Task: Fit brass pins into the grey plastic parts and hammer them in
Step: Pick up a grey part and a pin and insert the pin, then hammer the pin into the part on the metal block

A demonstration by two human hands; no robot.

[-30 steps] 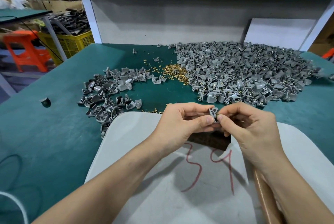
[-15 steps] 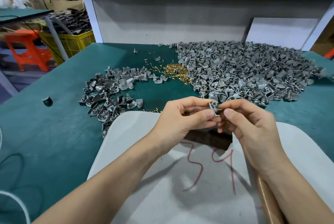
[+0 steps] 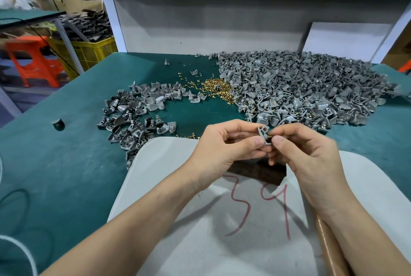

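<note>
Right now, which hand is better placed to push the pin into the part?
Right. The right hand pinches the pin, with the pin's tip at the side of the part. The left hand grips the part and is busy steadying it.

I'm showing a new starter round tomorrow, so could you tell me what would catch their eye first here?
Most likely the huge heap of grey parts across the far right of the green table, with a bright patch of brass pins at its left edge. Nearer, above a white board, the left hand pinches one grey part while the right hand holds a brass pin to it.
</note>
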